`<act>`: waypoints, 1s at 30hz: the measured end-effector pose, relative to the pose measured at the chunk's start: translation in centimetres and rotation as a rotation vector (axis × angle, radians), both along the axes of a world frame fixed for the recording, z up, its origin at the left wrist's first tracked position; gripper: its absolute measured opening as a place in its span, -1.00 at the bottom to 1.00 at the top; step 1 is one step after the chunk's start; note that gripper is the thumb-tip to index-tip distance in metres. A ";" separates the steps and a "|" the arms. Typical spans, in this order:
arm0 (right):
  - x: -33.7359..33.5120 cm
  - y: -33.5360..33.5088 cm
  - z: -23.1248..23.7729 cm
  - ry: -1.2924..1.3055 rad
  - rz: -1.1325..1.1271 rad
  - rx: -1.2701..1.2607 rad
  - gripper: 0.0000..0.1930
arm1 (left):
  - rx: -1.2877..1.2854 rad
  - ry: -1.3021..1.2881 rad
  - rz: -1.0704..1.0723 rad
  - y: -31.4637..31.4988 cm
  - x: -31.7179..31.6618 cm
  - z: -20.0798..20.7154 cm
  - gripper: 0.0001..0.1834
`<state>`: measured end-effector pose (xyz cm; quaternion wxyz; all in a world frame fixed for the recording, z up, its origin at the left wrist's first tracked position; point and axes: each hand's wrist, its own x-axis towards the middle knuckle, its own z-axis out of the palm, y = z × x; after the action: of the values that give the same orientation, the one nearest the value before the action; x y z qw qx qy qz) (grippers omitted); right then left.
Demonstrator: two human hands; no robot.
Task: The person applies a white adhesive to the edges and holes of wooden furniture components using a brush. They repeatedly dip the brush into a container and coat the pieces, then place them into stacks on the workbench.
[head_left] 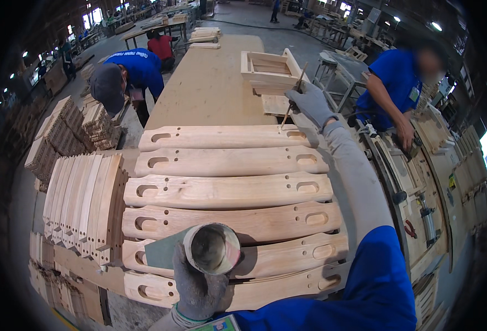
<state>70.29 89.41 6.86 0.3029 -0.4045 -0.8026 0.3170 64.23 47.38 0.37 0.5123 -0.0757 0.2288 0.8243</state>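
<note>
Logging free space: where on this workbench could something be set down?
The tan tabletop between the farthest slotted slat and the stacked boards, left of the wooden frame. Crowded: near half, rowed with slats beneath the left hand and cup.

A long brown surface [210, 88] is stretching over a grey floor [293, 39]. Windows [93, 17] are glowing at upper left; lamps [436, 26] are shining at upper right.

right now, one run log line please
left hand: holding cup | right hand: holding thin stick, tip at farthest slat | slats: side by side
</note>
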 end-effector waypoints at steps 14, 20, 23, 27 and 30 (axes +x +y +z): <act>1.0 -1.0 -1.0 -0.093 -0.042 0.085 -0.60 | -0.260 1.306 -0.001 -0.7 0.2 -0.8 -0.45; 4.2 -4.3 0.7 0.178 -0.054 0.101 -0.67 | -0.058 1.283 0.036 0.0 -0.1 1.0 -0.38; 5.6 -13.6 4.8 0.582 0.204 -0.262 -0.75 | -0.056 1.450 0.106 -0.9 -1.3 0.5 -0.32; 8.9 -25.5 6.7 0.671 0.408 -0.355 -0.82 | -0.121 1.678 0.405 0.7 -0.5 0.4 -0.36; 10.1 -30.7 4.1 0.588 0.490 -0.348 -0.86 | -0.231 1.761 0.748 1.6 0.8 -0.5 -0.45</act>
<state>80.39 58.72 11.00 0.3619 -0.1388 -0.6888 0.6126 65.00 48.97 -0.11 -0.1497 0.4520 0.5719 0.6680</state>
